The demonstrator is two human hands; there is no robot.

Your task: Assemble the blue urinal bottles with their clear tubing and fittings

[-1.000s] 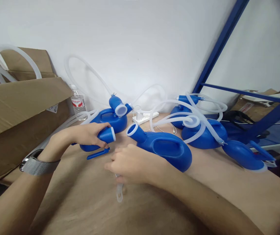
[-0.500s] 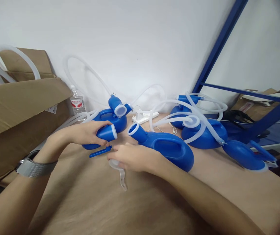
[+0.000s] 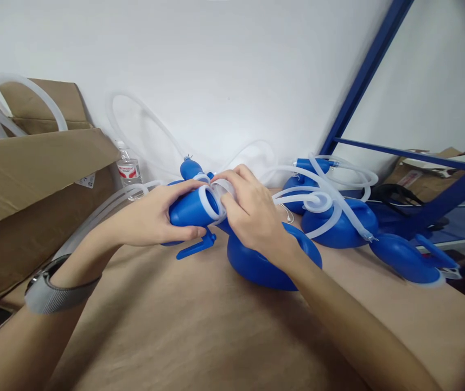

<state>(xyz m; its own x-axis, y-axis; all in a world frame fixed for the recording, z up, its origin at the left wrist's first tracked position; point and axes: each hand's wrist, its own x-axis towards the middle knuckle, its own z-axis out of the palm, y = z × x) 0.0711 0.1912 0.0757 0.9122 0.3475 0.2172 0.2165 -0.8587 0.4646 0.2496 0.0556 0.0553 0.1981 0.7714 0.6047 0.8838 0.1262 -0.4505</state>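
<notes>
Head view looks forward-down, close over left hand (image 3: 151, 214) and right hand (image 3: 252, 212)

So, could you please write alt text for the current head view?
A left hand grips a blue cup-like piece while the right hand holds a translucent part at its rim, above a brown work surface; blue jugs and clear hoses lie behind.

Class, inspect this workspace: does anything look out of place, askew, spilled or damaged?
The clear hose sprawls untidily across a blue bottle, and the far-right blue part sits tilted near the table's edge. I see no spill or obvious damage.
</notes>
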